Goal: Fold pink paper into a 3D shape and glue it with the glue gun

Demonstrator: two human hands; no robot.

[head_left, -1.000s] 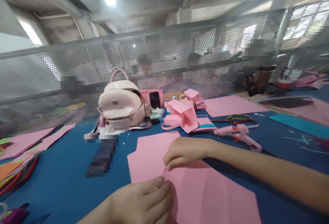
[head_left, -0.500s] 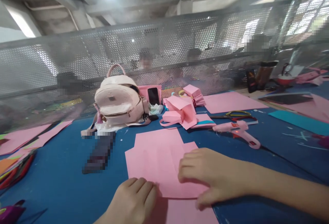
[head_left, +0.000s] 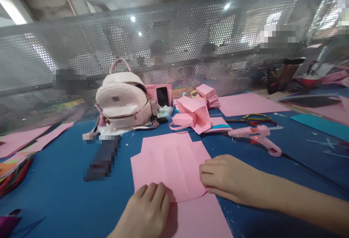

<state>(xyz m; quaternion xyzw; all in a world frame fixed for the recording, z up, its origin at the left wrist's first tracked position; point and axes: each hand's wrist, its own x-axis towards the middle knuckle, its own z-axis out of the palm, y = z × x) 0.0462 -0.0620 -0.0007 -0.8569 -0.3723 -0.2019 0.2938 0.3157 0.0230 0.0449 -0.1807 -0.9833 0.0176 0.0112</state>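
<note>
- Hands lie palm down on the pink paper [head_left: 169,165], which sits on the blue table [head_left: 62,183] in front of the backpack [head_left: 124,99], on the person's side of it.
- Left hand [head_left: 147,212]: spread flat with the fingers together, pressing the near edge of the folded flap and gripping nothing. A second ago it was pinching that edge.
- Pink paper: the flap that was lifted a second ago now lies flat over the sheet, creases showing. I judge the fold laid and now being pressed down.
- Right hand [head_left: 226,178]: loosely curled, fingertips on the flap's right edge, nothing clasped. It has slid outward from the middle of the sheet.
- Paper bags [head_left: 193,116] stand just right of the backpack, untouched.
- Glue gun [head_left: 256,136] lies further right of the backpack, well apart from both hands.
</note>
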